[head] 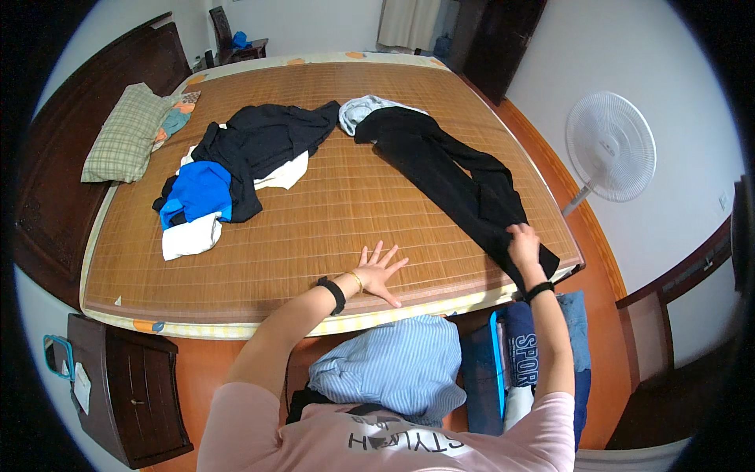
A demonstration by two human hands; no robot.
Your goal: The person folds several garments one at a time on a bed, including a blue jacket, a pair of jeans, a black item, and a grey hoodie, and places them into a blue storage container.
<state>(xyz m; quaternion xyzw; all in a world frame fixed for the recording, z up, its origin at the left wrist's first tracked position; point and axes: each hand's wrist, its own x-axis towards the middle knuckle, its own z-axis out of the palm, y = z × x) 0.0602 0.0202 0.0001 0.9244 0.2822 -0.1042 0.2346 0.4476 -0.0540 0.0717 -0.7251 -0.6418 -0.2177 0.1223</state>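
Observation:
Near the front edge of the bed, my left hand (380, 274) is braced palm down on the woven bamboo mat (330, 218), fingers spread and holding nothing. Long black trousers (454, 177) stretch diagonally across the mat's right side, their lower ends at the front right corner. My right hand (524, 249) is over a lower leg of them with its fingers curled; whether they grip the cloth is not clear. Partly under the trousers' far end lies a bunched light-blue garment (368, 109).
To the left are a dark garment (265, 133), a blue garment (200, 186), a folded white cloth (191, 236) and a checked pillow (124, 135). A striped cloth (395, 360) and a blue-edged bin (481, 371) of clothes stand before me. A fan (610, 144) stands right, a nightstand (133, 389) left.

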